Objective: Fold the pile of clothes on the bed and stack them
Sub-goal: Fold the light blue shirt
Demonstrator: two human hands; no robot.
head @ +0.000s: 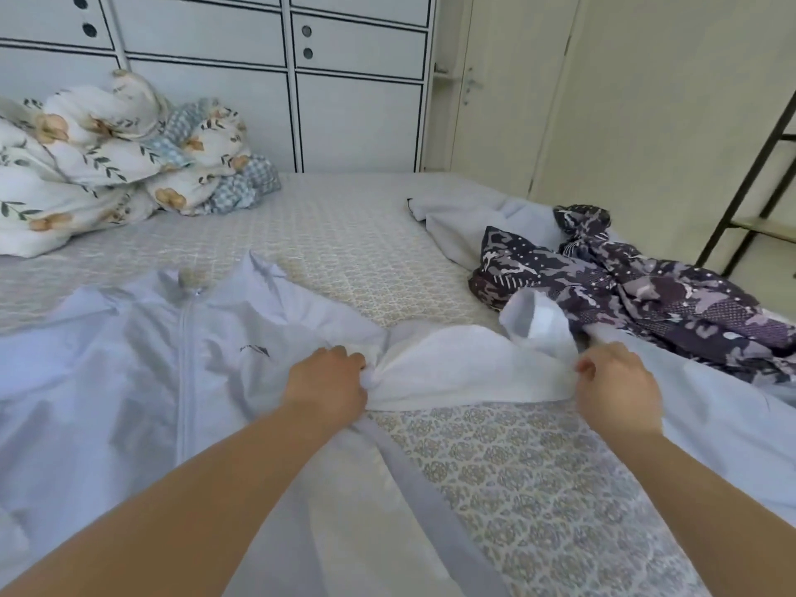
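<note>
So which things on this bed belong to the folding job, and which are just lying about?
For the job:
white zip jacket, its sleeve gripped by left hand and right hand
purple patterned garment
pale garment behind it

Lying about:
floral duvet
wardrobe
black rack

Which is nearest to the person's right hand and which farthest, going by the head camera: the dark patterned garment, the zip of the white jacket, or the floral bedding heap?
From the right hand:
1. Dark patterned garment, just beyond it, on the bed's right side.
2. Jacket zip, across to the left, past the left hand.
3. Floral bedding heap, far left corner by the cabinets.
</note>
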